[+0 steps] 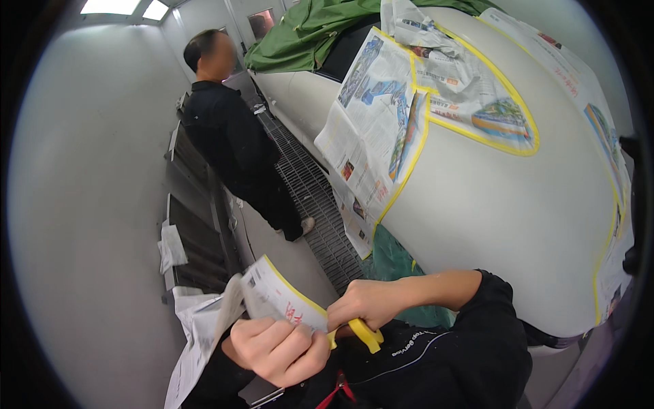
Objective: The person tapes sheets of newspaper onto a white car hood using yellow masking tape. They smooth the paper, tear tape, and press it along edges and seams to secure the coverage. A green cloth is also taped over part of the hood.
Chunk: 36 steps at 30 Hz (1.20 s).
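My left hand [279, 351] is closed in a fist on a sheet of newspaper [283, 293], low in front of my body. Yellow tape [297, 289] runs along the sheet's upper edge, and the rest of the paper hangs down past my left forearm. Right beside it, my right hand [368, 303] is curled round a roll of yellow masking tape [368, 336] at the sheet's right end. The fingertips of the right hand are partly hidden.
A pale car body [490, 204] stands ahead and right, with newspaper [371, 112] taped on in yellow and a green cover [306, 34] behind. A person in black [228, 136] stands beside it. Floor grating [300, 163] runs along the car; dark panels [197, 232] line the left wall.
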{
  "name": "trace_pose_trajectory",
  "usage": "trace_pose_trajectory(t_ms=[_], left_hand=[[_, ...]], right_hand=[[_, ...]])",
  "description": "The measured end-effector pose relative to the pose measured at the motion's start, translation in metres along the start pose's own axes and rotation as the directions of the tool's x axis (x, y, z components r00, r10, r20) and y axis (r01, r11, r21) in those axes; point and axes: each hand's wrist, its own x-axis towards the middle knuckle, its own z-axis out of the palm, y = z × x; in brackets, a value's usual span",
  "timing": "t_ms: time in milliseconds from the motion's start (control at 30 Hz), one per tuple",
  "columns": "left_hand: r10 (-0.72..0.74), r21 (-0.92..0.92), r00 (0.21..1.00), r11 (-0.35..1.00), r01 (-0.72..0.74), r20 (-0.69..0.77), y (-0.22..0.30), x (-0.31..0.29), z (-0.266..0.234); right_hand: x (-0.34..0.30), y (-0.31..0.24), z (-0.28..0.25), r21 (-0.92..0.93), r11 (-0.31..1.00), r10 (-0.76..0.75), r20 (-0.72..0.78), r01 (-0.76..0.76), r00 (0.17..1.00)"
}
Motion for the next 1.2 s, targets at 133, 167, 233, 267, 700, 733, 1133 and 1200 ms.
trace_pose_trajectory(t_ms=[133, 167, 233, 267, 700, 733, 1133, 1200], left_hand=[[0.045, -0.098, 0.996, 0.994, -0.053, -0.076, -0.063, 0.035, 0.055], [0.062, -0.126, 0.992, 0.989, -0.076, -0.112, -0.079, 0.043, 0.07], [0.092, -0.157, 0.98, 0.98, -0.12, -0.174, -0.11, 0.057, 0.096], [0.112, -0.173, 0.973, 0.974, -0.148, -0.202, -0.123, 0.064, 0.108], [-0.261, -0.168, 0.869, 0.963, 0.208, -0.42, -0.364, 0.084, 0.234], [-0.462, -0.245, 0.761, 0.887, 0.392, -0.456, -0.382, 0.083, 0.241], [0.129, -0.828, 0.941, -0.448, 0.337, 0.313, -0.361, 0.145, 0.37], [0.081, -0.717, 0.915, -0.596, 0.363, 0.396, -0.358, 0.189, 0.396]], right_hand=[[-0.021, 0.019, -0.052, -0.15, 0.982, 0.096, -0.113, -0.112, 0.989], [-0.025, 0.022, -0.064, -0.215, 0.971, 0.063, -0.183, -0.103, 0.981], [-0.03, 0.026, -0.087, -0.325, 0.935, 0.044, -0.283, -0.139, 0.958], [-0.031, 0.028, -0.1, -0.384, 0.91, 0.026, -0.316, -0.153, 0.948], [0.073, 0.13, -0.281, -0.151, 0.803, 0.34, -0.679, -0.577, 0.651], [0.088, 0.152, -0.307, -0.103, 0.822, 0.327, -0.721, -0.56, 0.612], [-0.008, 0.067, -0.798, 0.01, 0.991, -0.066, -0.824, -0.13, -0.562], [-0.105, -0.024, -0.786, -0.267, 0.922, -0.386, -0.65, -0.279, -0.654]])
